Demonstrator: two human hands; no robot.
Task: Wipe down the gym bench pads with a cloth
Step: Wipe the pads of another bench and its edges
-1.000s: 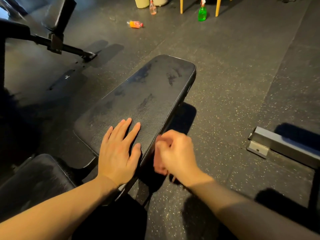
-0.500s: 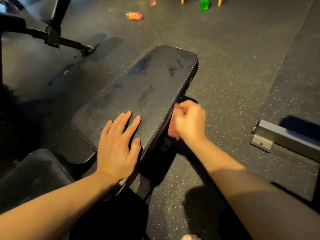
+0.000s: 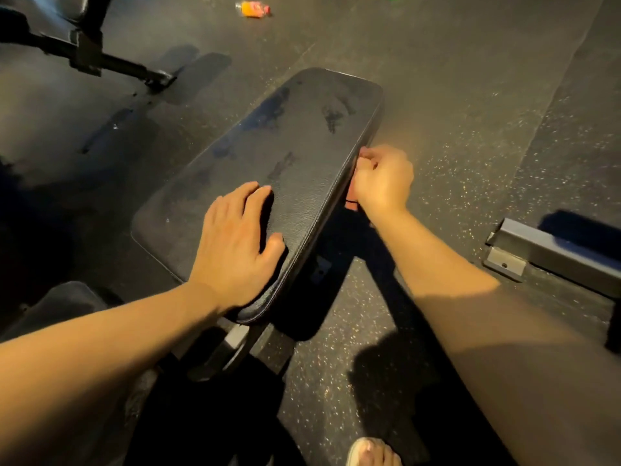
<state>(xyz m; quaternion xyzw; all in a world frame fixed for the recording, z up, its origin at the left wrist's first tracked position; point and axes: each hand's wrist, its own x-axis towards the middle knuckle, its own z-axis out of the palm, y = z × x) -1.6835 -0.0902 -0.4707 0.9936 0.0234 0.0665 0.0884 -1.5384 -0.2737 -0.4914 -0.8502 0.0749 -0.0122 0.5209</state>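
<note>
One bench pad [image 3: 285, 169] lies lengthwise before us above the rubber floor [image 3: 470, 112]. Along its right side edge we should press the reddish cloth [image 3: 352, 205], bunched in the curled fingers of the right hand [image 3: 383, 183], evenly into the seam while the left hand [image 3: 235, 237], fingers flat and relaxed, steadies the top.

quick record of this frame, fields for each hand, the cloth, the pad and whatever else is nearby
left hand: open, resting flat on the near end of the bench pad
right hand: curled round the cloth, at the pad's right side edge
cloth: reddish, mostly hidden in the hand
pad top: dark smears
nearby: orange bottle beyond the pad, grey metal bar to the right
</note>
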